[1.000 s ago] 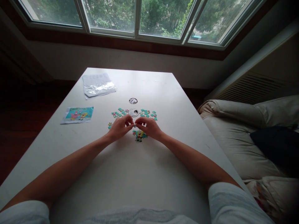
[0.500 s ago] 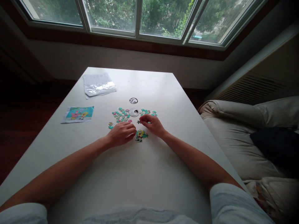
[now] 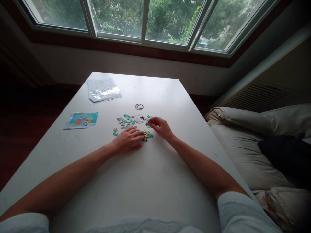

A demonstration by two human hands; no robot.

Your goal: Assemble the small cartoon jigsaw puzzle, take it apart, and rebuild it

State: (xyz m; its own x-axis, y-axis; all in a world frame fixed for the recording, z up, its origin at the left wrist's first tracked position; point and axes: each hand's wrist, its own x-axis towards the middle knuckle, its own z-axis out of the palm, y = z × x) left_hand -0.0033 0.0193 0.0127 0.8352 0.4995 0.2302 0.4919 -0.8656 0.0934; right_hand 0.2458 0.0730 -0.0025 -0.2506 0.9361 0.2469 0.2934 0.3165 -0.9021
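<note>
My left hand (image 3: 128, 139) lies low over the table with its fingers stretched out. Its fingertips touch the left side of a joined puzzle section (image 3: 147, 136) that shows a yellow cartoon figure, and they cover part of it. My right hand (image 3: 160, 127) is pinched just above and right of that section, at a small dark puzzle piece mostly hidden by the fingertips. Loose green and pink puzzle pieces (image 3: 126, 121) lie beyond my left hand. More loose pieces (image 3: 149, 117) are partly behind my right hand.
Two round openings, one with a metal ring (image 3: 139, 118) and one farther off (image 3: 139, 106), sit in the white table (image 3: 155, 181). A printed cartoon picture (image 3: 84, 120) lies left, with papers in a plastic sleeve (image 3: 104, 90) behind it. A sofa (image 3: 233, 145) stands right.
My hands parted from their meeting point. The right moved right with its pinched piece; the left lowered and flattened beside the joined section, which has shifted slightly away from me.
</note>
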